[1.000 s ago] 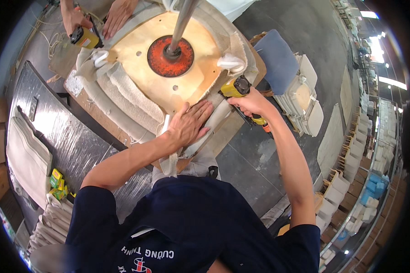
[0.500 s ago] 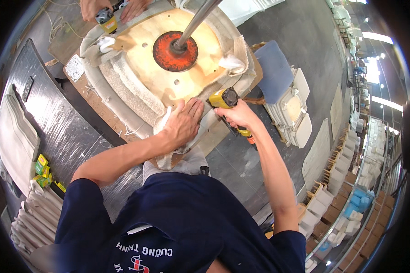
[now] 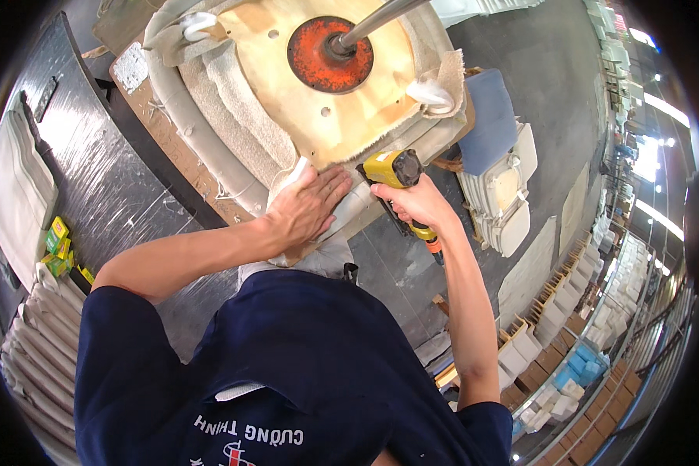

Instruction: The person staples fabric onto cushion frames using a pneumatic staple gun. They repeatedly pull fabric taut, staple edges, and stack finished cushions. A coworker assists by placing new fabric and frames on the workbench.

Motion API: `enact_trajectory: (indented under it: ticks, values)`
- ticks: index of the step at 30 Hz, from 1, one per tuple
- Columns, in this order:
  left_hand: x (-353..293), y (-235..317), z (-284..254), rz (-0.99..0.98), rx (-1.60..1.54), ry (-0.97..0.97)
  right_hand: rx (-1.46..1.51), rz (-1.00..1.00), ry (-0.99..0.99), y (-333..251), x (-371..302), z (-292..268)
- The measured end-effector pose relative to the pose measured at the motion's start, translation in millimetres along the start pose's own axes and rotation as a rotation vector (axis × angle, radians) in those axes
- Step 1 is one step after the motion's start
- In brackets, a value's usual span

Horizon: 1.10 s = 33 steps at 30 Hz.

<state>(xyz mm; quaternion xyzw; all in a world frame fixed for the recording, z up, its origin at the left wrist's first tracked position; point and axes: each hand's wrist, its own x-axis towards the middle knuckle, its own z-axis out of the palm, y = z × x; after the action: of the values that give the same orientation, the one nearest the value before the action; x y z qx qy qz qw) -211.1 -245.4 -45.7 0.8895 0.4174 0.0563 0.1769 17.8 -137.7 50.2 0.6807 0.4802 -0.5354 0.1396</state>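
Note:
A seat cushion with beige fabric folded over its sides lies in front of me, its pale plywood base facing up. On the plywood rests a worn red disc with a metal rod rising from it. My left hand lies flat on the fabric at the near edge, fingers stretched out and together. Just right of it, my right hand grips a yellow and black staple gun, its nose close to the fabric edge. White tufts of padding poke out at the corners.
To the left stands a dark, film-covered table with stacked pale covers and small yellow-green boxes. Right of the cushion are a blue-grey cushion and stacked pale seats. Rows of white chairs line the far right.
The cushion appears higher in view. Another person's hands with a yellow tool, at the upper left before, are out of sight. My hands keep nearly the same places on and beside the fabric.

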Motion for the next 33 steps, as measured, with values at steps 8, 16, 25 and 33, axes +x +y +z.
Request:
enact_trajectory:
  ticks: [8, 16, 25, 33]
  values:
    - [-2.3, 15.7, -30.8, -0.126, 0.089, -0.142, -0.091, 0.018, 0.014, -4.2, -11.5, 21.2]
    - [-29.8, 4.1, 2.2, -0.015, 0.062, -0.043, 0.05, -0.301, 0.196, 38.3, -24.9, 49.0]
    - [-41.7, 14.2, -4.4, -0.162, -0.043, -0.007, -0.039, -0.418, 0.318, 20.6, -16.5, 61.6]
    - [-45.3, 18.8, -11.7, -0.216, -0.058, 0.008, -0.183, -0.305, 0.287, 7.5, -19.9, 69.1]
